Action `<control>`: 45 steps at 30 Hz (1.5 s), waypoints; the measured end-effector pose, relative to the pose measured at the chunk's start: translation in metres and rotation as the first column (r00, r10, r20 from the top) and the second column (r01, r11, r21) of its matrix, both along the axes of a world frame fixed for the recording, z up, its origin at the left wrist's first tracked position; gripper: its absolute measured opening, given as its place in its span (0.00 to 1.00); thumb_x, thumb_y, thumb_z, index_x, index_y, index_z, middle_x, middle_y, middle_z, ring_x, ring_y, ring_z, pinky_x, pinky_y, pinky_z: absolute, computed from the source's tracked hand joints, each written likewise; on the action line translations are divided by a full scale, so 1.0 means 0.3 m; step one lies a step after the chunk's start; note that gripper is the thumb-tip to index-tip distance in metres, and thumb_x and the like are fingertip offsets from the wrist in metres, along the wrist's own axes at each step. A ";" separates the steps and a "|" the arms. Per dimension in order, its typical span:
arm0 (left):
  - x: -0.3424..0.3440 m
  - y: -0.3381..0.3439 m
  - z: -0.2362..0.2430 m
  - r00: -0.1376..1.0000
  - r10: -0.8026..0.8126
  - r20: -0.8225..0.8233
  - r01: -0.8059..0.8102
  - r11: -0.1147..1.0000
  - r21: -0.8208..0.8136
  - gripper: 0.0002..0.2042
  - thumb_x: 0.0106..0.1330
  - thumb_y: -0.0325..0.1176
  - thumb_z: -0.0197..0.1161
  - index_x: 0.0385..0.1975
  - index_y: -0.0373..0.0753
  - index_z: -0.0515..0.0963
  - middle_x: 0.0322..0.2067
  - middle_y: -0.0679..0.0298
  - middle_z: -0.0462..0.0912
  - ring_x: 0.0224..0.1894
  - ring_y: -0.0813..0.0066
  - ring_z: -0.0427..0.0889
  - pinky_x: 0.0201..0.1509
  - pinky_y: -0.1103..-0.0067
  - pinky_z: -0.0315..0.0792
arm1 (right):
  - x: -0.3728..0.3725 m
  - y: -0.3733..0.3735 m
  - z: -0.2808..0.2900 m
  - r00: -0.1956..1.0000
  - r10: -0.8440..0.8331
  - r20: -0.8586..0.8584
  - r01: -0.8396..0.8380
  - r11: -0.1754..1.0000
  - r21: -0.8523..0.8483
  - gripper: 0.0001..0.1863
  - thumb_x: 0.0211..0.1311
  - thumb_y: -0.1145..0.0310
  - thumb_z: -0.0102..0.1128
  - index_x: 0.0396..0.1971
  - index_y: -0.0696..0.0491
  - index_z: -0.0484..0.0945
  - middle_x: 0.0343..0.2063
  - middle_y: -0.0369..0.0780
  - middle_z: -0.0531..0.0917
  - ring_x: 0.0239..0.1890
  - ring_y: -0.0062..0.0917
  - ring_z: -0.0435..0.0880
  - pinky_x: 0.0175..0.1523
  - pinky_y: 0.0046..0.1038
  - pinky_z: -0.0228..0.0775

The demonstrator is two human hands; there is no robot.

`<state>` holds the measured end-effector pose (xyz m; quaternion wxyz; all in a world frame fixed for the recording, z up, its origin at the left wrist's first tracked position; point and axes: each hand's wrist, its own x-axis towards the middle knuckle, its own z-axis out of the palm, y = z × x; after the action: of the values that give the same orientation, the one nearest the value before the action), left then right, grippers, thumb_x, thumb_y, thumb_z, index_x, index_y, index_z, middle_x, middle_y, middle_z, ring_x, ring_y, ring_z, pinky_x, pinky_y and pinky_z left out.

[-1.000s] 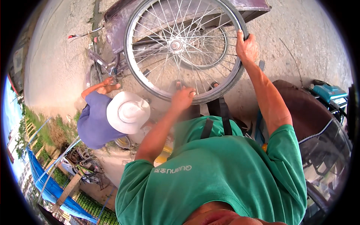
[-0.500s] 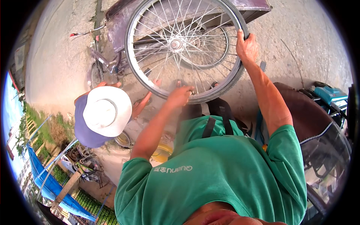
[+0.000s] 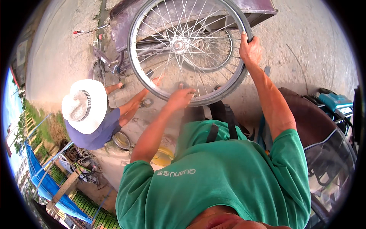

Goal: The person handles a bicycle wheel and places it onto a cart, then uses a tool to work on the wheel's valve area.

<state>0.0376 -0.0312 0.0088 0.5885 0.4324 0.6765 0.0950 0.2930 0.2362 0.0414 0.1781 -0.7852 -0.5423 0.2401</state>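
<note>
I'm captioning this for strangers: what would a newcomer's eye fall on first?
The large spoked wheel fills the top centre, held at its right by the right grip. At left, another person's white hat stands out; a green shirt spreads across the bottom.

The left hand [image 3: 180,99] and right hand [image 3: 250,50] are bare, as are the forearms behind the fingers [image 3: 188,92]. Well back from the fingers begin the loose, creased short sleeves [image 3: 133,179] of a green T-shirt [image 3: 228,175], its rounded neckline [image 3: 219,203] farthest from them. Small white lettering [image 3: 176,172] shows upside down on the chest, closer to the left fingers than the right. Just below the left fingers appear dark trouser legs [image 3: 193,115]; slightly farther, black strips [image 3: 231,124] cross green cloth.
</note>
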 end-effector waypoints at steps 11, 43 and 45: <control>-0.049 -0.114 -0.118 0.960 0.261 0.097 -0.271 0.796 0.542 0.12 0.75 0.36 0.61 0.49 0.37 0.85 0.28 0.67 0.84 0.25 0.82 0.80 0.29 0.82 0.73 | -0.009 0.015 -0.037 1.000 0.004 -0.019 -0.004 1.000 0.009 0.37 0.66 0.33 0.53 0.46 0.58 0.78 0.41 0.58 0.86 0.48 0.57 0.85 0.54 0.53 0.73; -0.037 -0.057 -0.148 0.831 0.557 0.005 -0.517 0.768 0.377 0.14 0.70 0.44 0.66 0.37 0.37 0.81 0.29 0.54 0.87 0.32 0.60 0.87 0.39 0.67 0.78 | 0.012 -0.029 -0.076 0.997 0.006 -0.073 -0.007 1.000 -0.015 0.33 0.72 0.39 0.52 0.51 0.59 0.73 0.43 0.59 0.83 0.50 0.59 0.81 0.55 0.53 0.70; -0.057 -0.051 -0.142 0.849 0.527 -0.040 -0.445 0.753 0.485 0.15 0.69 0.45 0.66 0.37 0.38 0.82 0.28 0.54 0.87 0.31 0.57 0.87 0.38 0.65 0.78 | 0.033 -0.078 -0.077 0.998 0.010 -0.062 -0.011 1.000 -0.002 0.32 0.73 0.41 0.51 0.51 0.60 0.72 0.43 0.60 0.82 0.49 0.59 0.80 0.56 0.51 0.69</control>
<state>0.0205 -0.0464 -0.0339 0.3629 0.3736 0.7724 0.3634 0.3028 0.2127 0.0184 0.1927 -0.7747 -0.5403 0.2661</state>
